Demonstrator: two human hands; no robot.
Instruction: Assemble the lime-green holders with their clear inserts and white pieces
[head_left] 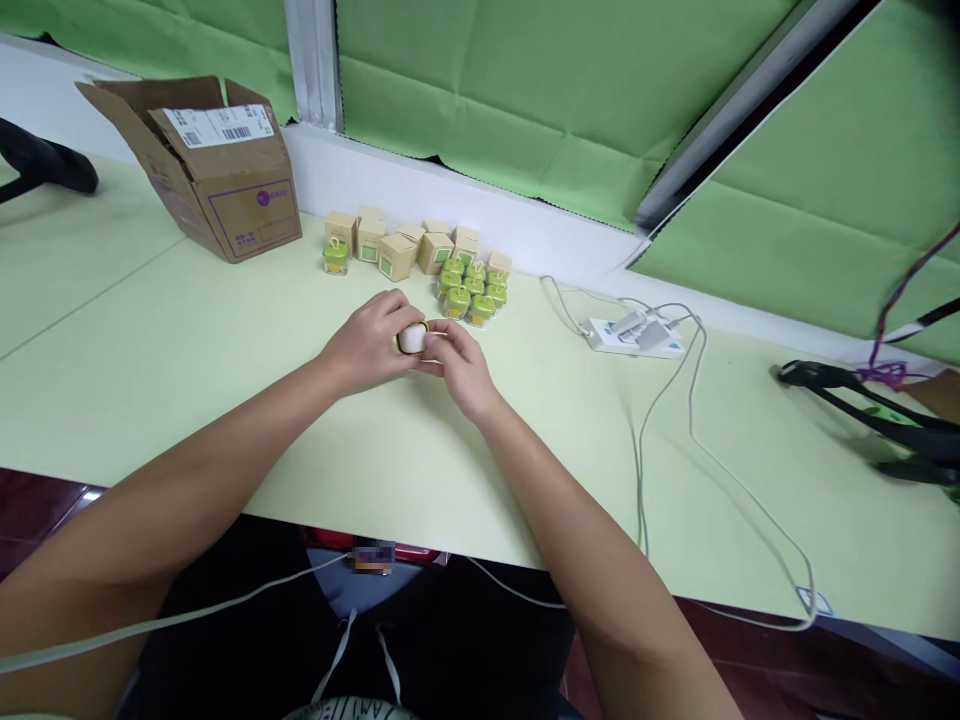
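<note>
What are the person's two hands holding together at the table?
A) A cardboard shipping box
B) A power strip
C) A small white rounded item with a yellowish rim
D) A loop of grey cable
C. The left hand and right hand grip the small white rounded item between them, while the cardboard box and power strip sit apart.

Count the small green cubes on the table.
9: one small green cube stands alone at the left, in front of the small kraft boxes; eight more are clustered to the right. Others may be hidden in the cluster.
</note>
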